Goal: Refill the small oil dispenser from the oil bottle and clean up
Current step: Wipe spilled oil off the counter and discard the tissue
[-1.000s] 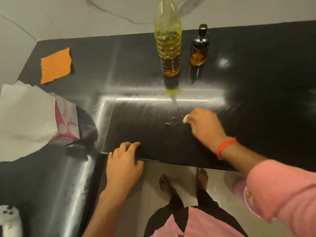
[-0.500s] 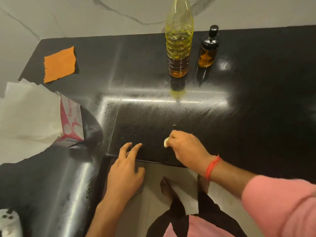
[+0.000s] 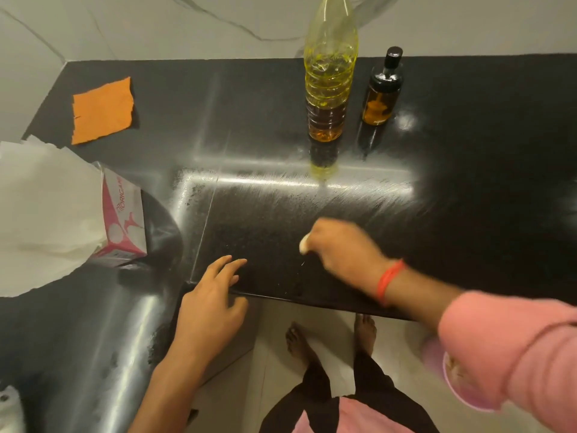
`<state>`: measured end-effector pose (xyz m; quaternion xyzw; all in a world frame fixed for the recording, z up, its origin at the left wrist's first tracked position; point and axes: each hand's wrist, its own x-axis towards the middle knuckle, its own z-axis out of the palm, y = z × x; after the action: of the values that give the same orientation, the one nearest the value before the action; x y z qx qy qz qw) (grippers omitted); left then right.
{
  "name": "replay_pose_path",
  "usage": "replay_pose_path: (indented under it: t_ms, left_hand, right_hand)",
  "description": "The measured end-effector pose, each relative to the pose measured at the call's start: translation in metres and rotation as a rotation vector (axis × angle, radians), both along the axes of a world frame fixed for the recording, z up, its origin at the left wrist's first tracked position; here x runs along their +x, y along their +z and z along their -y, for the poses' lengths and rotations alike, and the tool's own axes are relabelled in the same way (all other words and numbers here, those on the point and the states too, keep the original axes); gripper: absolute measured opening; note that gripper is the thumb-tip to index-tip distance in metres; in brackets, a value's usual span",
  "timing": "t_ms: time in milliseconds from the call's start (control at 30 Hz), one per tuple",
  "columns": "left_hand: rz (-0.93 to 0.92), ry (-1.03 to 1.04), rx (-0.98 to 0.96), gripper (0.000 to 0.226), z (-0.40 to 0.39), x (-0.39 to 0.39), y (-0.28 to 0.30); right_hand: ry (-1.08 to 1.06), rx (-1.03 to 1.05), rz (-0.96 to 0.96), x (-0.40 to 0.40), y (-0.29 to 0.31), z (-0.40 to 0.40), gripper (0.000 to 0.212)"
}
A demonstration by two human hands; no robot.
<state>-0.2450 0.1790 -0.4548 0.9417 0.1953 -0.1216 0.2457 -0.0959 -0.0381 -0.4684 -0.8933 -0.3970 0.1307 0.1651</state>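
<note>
Our right hand (image 3: 340, 251), blurred, seems curled round a white wad (image 3: 303, 245) pressed on the counter (image 3: 468, 182). Beyond it stand the bottle (image 3: 328, 89) and dispenser (image 3: 381, 95). Left of it, our left hand (image 3: 212, 301) rests flat.

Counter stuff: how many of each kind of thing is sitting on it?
Bottles: 2, oil bottle and small dispenser
Orange cloths: 1
Tissue boxes: 1
Tissue wads: 1, gripped by right hand
Total: 5
</note>
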Motion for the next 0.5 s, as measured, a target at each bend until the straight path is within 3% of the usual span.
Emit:
replay_pose_path:
  t_ms: [67,167,267,367,433,500]
  left_hand:
    - [-0.007,0.001,0.003,0.067,-0.001,0.001,0.0]
    - [-0.012,0.028,0.005,0.066,-0.001,0.003,-0.001]
    - [-0.015,0.054,0.009,0.065,0.0,0.006,-0.002]
    - [-0.021,0.075,0.023,0.065,0.001,0.008,-0.002]
    - [-0.024,0.078,0.028,0.065,0.002,0.006,-0.003]
    - [-0.024,0.088,0.035,0.066,0.005,0.005,-0.004]
  right_hand:
    - [-0.238,-0.095,0.106,0.061,0.003,0.021,0.03]
    - [-0.578,-0.021,0.13,0.09,0.004,0.022,0.023]
    - [-0.328,-0.003,0.007,0.011,-0.002,-0.017,0.032]
    - [0.011,0.086,-0.136,-0.071,-0.004,-0.011,0.024]
    - [0.097,0.068,-0.108,-0.057,-0.002,0.015,0.026]
    - [0.015,-0.004,0.036,-0.004,-0.003,0.045,0.031]
